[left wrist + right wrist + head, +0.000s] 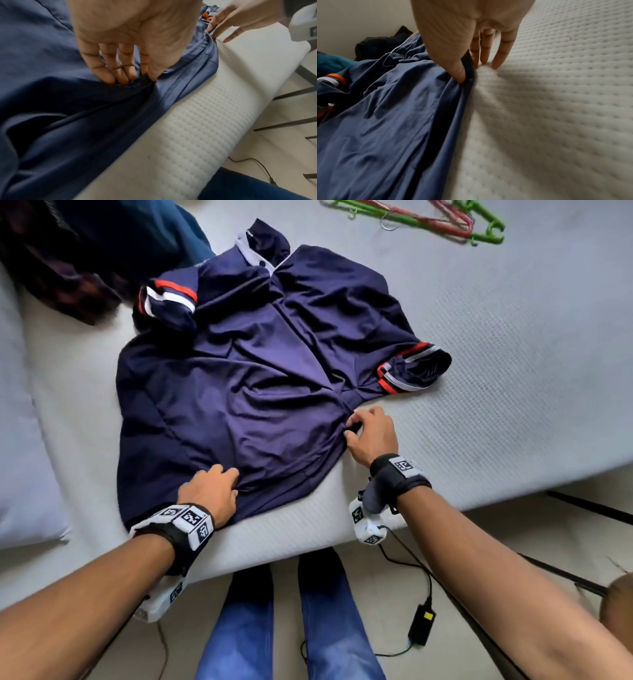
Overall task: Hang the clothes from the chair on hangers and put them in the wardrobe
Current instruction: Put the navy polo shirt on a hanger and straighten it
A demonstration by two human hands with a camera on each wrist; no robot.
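Note:
A navy polo shirt (246,378) with orange and white sleeve bands lies spread on the white mattress (513,371), collar away from me. My left hand (219,487) pinches a fold of the shirt near its bottom hem (142,81), thumb against fingers. My right hand (363,429) pinches the shirt's right side edge (467,75) between thumb and forefinger, the other fingers resting on the mattress. Green and red hangers (438,220) lie in a loose heap at the far right of the mattress.
A pile of dark and teal clothes (85,251) sits at the far left. A pale pillow (20,457) lies at the left edge. My legs in blue jeans (291,621) stand at the mattress edge, beside a black power adapter (423,625) and cable on the floor.

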